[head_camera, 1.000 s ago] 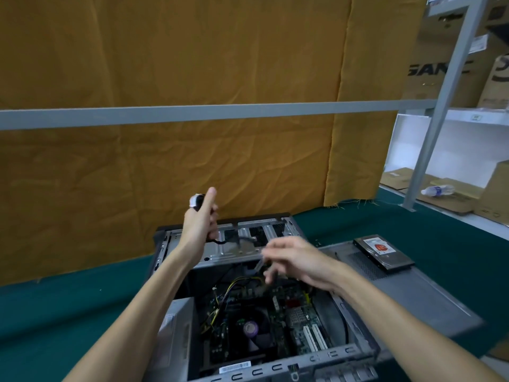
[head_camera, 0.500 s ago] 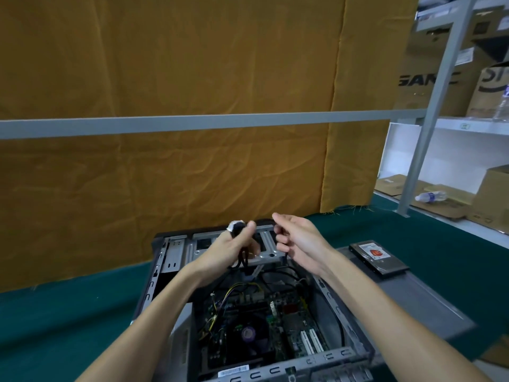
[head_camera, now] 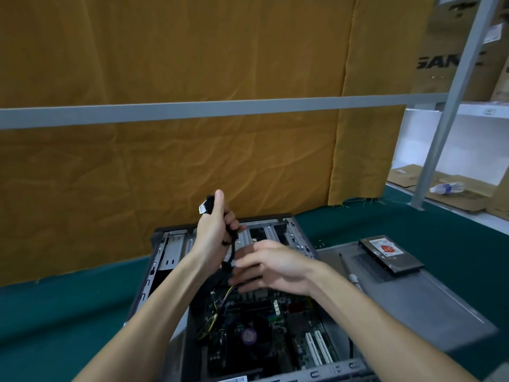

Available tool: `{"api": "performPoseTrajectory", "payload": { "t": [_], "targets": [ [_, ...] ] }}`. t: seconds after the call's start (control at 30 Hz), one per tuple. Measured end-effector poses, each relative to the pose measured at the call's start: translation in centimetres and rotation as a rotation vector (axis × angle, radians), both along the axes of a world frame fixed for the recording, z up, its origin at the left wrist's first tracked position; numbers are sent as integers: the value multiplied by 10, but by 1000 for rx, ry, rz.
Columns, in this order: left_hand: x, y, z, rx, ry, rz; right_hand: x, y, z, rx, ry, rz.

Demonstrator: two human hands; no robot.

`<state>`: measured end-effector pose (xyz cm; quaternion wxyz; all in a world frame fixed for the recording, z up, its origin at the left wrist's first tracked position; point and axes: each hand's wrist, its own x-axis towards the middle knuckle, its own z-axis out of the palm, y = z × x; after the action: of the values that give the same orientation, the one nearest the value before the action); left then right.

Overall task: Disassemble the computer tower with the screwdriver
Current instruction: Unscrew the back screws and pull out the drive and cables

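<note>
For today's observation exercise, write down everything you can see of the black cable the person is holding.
The black cable is thin and looks plastic-sheathed. Its upper end is a black plug with a white tag, poking above the left hand, whose grip curls round it. Below the fist it hangs down into the open computer tower, passing by the fingers of the right hand. Its lower end is hidden.

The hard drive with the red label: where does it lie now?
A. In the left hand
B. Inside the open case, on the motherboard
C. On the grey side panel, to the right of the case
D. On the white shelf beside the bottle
C: the hard drive lies flat on the far end of the grey side panel, which rests on the green table to the right of the open case.
</note>
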<state>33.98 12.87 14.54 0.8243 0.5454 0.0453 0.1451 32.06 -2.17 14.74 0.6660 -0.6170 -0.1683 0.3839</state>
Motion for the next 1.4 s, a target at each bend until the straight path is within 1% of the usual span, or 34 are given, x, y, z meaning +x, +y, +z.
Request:
{"api": "performPoseTrajectory", "payload": {
  "t": [0.03,0.07,0.1,0.13,0.2,0.23,0.27,0.3,0.33,0.37,0.47,0.53,0.6,0.67,0.73,0.8,0.83,0.87,0.9,0.93,0.97,1.0,1.03,1.07,1.13,1.17,1.27,1.33,1.4],
  "targets": [
    [0,2,-2,87,-4,8,-2,-2,2,79,85,52],
    [0,1,-5,127,8,-7,-5,-3,3,133,118,64],
    [0,0,-6,102,36,-24,-6,-3,3,110,70,36],
    [0,-1,-7,45,72,-31,-7,-2,1,-8,-84,-19],
    [0,-3,-7,-105,111,-28,-10,1,-5,-384,-508,-162],
    [-1,-3,-6,-171,114,-35,-11,2,-9,-478,-602,-206],
    [-2,-4,-4,-204,110,-42,-12,3,-11,-461,-561,-217],
    [-4,-4,-4,-191,112,-43,-15,4,-14,-347,-439,-196],
    [-6,-5,-4,-124,125,-35,-16,4,-16,-214,-320,-172],
    [-8,-6,-5,-42,142,-30,-18,5,-16,-132,-273,-170],
    [-12,-5,-9,179,137,-37,-19,9,-16,-39,-281,-256],
    [-13,-2,-10,385,75,-28,-20,8,-14,31,-229,-334],
    [-15,0,-12,563,4,1,-17,3,-10,104,-159,-363],
    [-18,-2,-12,606,-86,41,-11,-5,-3,177,-131,-362],
    [-16,-2,-12,634,-189,84,-3,-13,2,254,-105,-405],
    [-14,-2,-12,670,-238,128,4,-16,3,320,-63,-430],
    [-14,-2,-12,647,-237,150,6,-15,3,318,-71,-435],
    [-12,-2,-12,575,-205,176,8,-14,2,294,-91,-439],
    [-12,-1,-9,447,-143,195,9,-13,1,271,-109,-453],
    [-11,1,-6,279,-80,194,11,-12,0,264,-106,-477],
    [-12,3,-3,118,-43,178,13,-12,-1,270,-75,-508],
    [-12,6,-4,21,-44,165,14,-14,-2,283,-43,-534],
    [-13,9,-4,50,-64,167,16,-16,-2,290,-38,-550],
    [-15,10,-7,195,-90,193,18,-17,-3,276,-76,-550],
    [-15,5,-16,482,-173,215,18,-16,-3,238,-225,-516],
    [-15,0,-20,536,-182,186,18,-13,-2,216,-313,-500],
    [-16,-13,-26,519,-49,11,17,-2,-1,117,-550,-496],
    [-14,-18,-29,389,33,-116,18,3,-4,101,-601,-490],
    [-15,-22,-31,218,48,-198,21,5,-8,31,-655,-492]
  ]
}}
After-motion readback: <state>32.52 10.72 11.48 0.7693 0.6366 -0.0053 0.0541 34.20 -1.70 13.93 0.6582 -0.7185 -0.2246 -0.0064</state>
